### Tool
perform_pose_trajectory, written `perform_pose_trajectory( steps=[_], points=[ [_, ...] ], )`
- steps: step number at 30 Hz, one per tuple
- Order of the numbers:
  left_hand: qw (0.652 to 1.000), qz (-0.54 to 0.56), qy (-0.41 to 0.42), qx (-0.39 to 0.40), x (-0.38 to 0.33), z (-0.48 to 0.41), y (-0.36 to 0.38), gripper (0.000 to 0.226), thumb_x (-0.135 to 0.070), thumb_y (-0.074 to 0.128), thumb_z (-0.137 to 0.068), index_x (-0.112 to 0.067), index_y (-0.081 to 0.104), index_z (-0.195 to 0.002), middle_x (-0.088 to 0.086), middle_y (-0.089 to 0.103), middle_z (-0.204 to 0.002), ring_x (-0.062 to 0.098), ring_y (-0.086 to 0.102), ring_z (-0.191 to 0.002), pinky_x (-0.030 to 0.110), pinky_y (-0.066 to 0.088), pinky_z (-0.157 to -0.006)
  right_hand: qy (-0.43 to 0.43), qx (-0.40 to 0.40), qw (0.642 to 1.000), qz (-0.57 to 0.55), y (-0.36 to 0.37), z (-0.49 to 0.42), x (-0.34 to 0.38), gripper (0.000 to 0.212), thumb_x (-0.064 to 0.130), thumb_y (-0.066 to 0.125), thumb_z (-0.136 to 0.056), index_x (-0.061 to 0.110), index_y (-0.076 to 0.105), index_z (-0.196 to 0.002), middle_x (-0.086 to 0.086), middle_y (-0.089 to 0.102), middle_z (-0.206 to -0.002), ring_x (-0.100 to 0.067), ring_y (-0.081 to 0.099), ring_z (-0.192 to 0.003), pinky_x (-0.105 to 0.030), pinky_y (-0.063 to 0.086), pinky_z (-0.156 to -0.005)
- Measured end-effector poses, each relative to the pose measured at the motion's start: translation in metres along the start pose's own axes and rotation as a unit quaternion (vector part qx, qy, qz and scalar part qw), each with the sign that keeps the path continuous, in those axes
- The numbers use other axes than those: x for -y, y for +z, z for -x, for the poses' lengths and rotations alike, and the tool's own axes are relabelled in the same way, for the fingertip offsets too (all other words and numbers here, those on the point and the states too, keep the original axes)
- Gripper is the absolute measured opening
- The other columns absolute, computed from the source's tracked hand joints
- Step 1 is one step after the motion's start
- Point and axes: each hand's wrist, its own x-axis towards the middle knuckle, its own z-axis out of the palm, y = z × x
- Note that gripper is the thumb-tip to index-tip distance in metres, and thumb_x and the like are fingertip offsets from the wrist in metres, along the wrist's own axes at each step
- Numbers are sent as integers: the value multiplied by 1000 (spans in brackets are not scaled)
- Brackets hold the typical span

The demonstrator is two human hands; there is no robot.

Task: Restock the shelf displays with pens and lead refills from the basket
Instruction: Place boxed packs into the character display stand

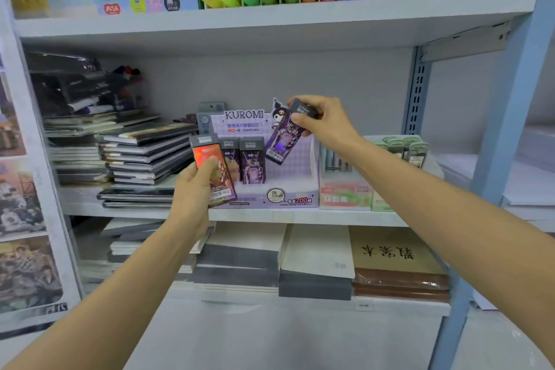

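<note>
Purple lead-refill box hung tilted over the Kuromi display, right hand grip pinched on its dark cap, probably to slot beside two standing boxes, while left hand gripped an orange refill box, queued next.

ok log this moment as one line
right hand: holds purple lead refill box, tilted, above Kuromi display box | left hand: holds orange lead refill box | placed: not yet

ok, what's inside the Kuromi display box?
Two purple refill cases stand upright in the Kuromi display box, left side. The left hand and its orange case cover the left corner.
</note>
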Motion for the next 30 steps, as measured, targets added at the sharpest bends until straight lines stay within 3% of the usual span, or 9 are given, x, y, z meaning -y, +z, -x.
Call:
perform_pose_trajectory(
  steps=[4,7,11,15,19,24,27,30],
  points=[
    [997,-82,13,9,7,-2,-23,21,-18,54,-98,-4,69,-94,6,74,-83,18,69,-71,28,56,-61,-17,49,998,47,27,0,2,30,4,61,-92,8,64,-121,-9,67,-104,-18,61,-85,-27,55,-70],
    [992,-125,16,23,13,-2,-33,17,-15,55,-97,-11,70,-91,3,75,-84,16,69,-73,27,55,-64,-50,71,990,110,48,3,1,28,9,64,-91,13,67,-118,-1,68,-107,-16,62,-91,-35,54,-83],
    [992,-113,21,56,15,-2,-43,15,-12,55,-97,-10,67,-106,7,76,-95,19,73,-87,28,58,-66,-80,81,980,162,63,4,-1,29,11,65,-90,13,67,-119,4,66,-104,-11,58,-93,-36,51,-91],
    [991,-101,28,87,14,-2,-48,15,-12,55,-97,-13,65,-107,6,76,-93,17,73,-84,24,57,-61,-57,131,969,200,62,-4,-1,35,14,66,-90,16,64,-125,-2,67,-115,-12,59,-97,-36,52,-94],
    [990,-107,24,90,15,-5,-51,15,-14,55,-97,-13,64,-109,6,76,-93,18,73,-86,26,58,-63,-61,126,964,228,69,-7,0,39,14,66,-90,14,62,-128,-5,67,-122,-18,60,-107,-33,47,-99],
    [987,-112,34,111,15,-4,-53,17,-14,55,-97,-13,63,-112,6,76,-93,17,73,-86,25,57,-61,-98,119,951,267,82,-4,-6,43,14,66,-90,17,56,-131,-1,63,-119,-19,57,-107,-29,42,-93],
    [987,-107,31,117,14,-3,-53,16,-14,56,-96,-13,63,-111,5,76,-92,16,73,-85,24,56,-61,-110,49,967,224,86,5,-15,32,13,71,-85,14,56,-113,5,50,-106,-11,49,-92,-27,44,-82],
    [986,-113,32,119,13,-4,-53,18,-14,56,-96,-12,63,-113,6,76,-92,16,73,-85,24,56,-61,-124,18,964,235,90,13,-24,25,14,73,-84,12,63,-107,8,44,-106,-7,47,-92,-22,43,-81]
  ],
)
